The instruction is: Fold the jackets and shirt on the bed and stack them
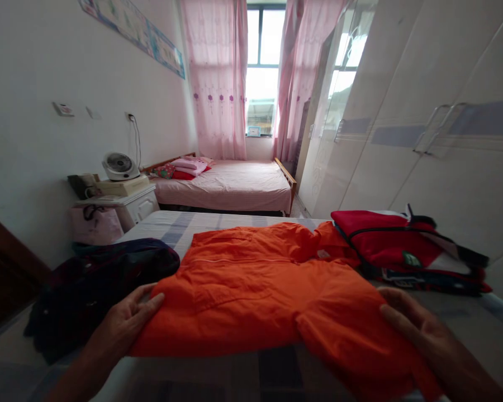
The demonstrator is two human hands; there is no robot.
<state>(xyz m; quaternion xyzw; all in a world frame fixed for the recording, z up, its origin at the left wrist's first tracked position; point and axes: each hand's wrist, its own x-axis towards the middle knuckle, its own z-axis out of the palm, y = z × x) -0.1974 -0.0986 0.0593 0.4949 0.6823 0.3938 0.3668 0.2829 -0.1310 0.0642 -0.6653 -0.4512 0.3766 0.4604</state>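
Note:
An orange zip-front jacket (251, 285) lies spread across the bed in front of me, its hem side to the left and its collar to the right. My left hand (136, 312) pinches the near left edge of it, thumb on top. At the right, my right hand (413, 315) grips the near sleeve by the shoulder, thumb on top and the other fingers partly hidden. The jacket's near edge is lifted slightly off the sheet. One sleeve hangs down toward me on the right.
Dark clothes (104, 279) are heaped to the left. Folded red, white and black clothing (402, 240) is stacked at the right. Beyond the striped sheet (171, 223) stand a pink-covered bed (243, 184), a nightstand (140, 206) with a fan (120, 166), and a white wardrobe (385, 167).

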